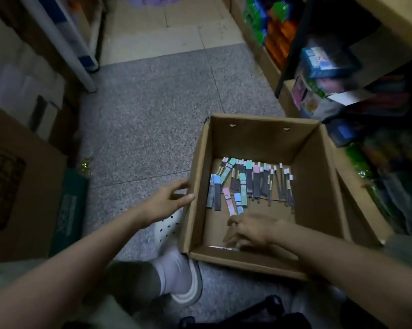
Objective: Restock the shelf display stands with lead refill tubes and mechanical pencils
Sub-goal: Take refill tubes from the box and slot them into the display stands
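Head view of stock retrieval from a cardboard box [315,176] set on a speckled stone floor [148,119]. The left hand [169,201] lies against the outside of the box's left wall, fingers straight and relaxed, thumb near the rim, apparently steadying it. The right hand [250,230] is lowered inside the box, over the near part of its bottom, fingers bent downward. Blur hides whether it pinches anything, so its hold cannot be told. The lead refill tubes [247,184] lie loose in a ragged row across the far half of the box bottom, just beyond the right hand's fingertips. No mechanical pencil can be made out.

To do this step well, the box should stay braced at its wall while several tubes are gathered lengthwise, aligned, and lifted together. Slim pieces likely slip when taken singly or crosswise.

Materials: the box is plain corrugated board, matt brown, open-topped, with two small punched slots in its far wall. The tubes are flat, narrow, dark-bodied cases with pastel caps in mint, pink and blue, probably smooth plastic. Shelves [356,74] of coloured packaged goods stand at right.
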Demonstrator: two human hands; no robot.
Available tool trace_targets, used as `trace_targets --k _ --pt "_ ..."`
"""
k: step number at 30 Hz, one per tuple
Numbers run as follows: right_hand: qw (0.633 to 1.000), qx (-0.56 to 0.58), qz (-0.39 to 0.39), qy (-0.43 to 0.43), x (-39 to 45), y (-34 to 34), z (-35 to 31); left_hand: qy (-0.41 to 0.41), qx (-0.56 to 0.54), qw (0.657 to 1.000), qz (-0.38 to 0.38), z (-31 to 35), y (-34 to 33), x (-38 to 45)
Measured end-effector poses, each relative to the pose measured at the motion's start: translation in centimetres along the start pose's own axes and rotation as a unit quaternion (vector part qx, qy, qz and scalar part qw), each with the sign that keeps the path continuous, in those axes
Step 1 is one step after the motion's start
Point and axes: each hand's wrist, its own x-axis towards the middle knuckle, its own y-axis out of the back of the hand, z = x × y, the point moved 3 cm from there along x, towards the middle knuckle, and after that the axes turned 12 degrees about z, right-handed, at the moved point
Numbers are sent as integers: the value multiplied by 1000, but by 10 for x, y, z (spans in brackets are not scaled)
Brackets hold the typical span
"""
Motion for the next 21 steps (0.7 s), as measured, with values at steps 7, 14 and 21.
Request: trace_targets --k 7,14,21 --pt "992 71 0 -102 33 -50 25 47 -82 995 -43 -7 2 12" --pt "996 12 7 -93 54 -77 36 58 -113 992 -5 -8 -1 15" --pt "979 45 98 -170 46 -67 57 72 -130 989 -10 -11 -1 19"
